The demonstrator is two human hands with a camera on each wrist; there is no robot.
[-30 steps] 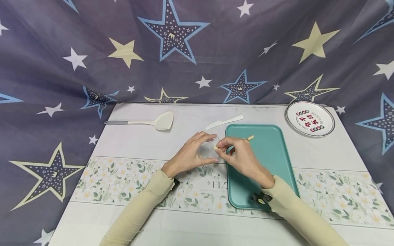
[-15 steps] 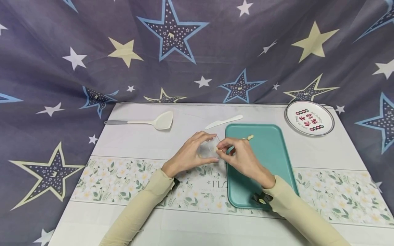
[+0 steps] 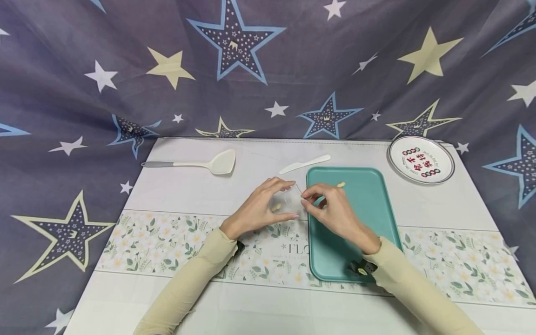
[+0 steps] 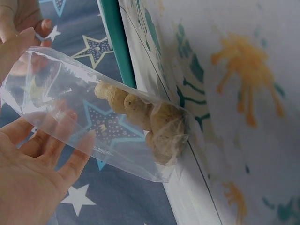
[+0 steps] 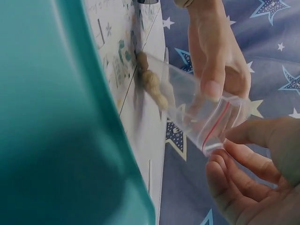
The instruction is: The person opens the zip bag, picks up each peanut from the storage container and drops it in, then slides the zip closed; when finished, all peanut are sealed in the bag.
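Holding a clear zip bag [image 4: 112, 136] between thumb and left fingers [image 3: 274, 186], curled lightly round the film, not clenched. Pinching the edge of the bag's mouth, near one corner, with right fingers [image 3: 318, 190]; showing no peanut between those tips. Keeping the bag tilted: mouth up toward the right fingers, closed end low, beneath the left fingers and near the counter [image 3: 188, 195], contact unclear. Visible inside at that end, below the left fingers: several peanuts [image 4: 138, 112], bunched together. Noted beside the right fingertips: red zip strip [image 5: 216, 124], just inside the mouth. Unable to tell: sealed or unsealed.

Judged step: loading peanuts into the bag, seemingly well under way. Next move, by estimate: calls for releasing the film with the right fingers, steadying the mouth with the left, then picking up the loose peanut [image 3: 341, 184], lying just beyond the right fingers on the teal tray [image 3: 364, 200].

Farther out, lying beyond both sets of fingers: white knife [image 3: 304, 164]. Lying beyond and left of the left fingers: spatula [image 3: 222, 163]. Sitting well right of the right fingers: printed plate [image 3: 445, 163]. Hanging behind all: star-patterned cloth [image 3: 293, 56].
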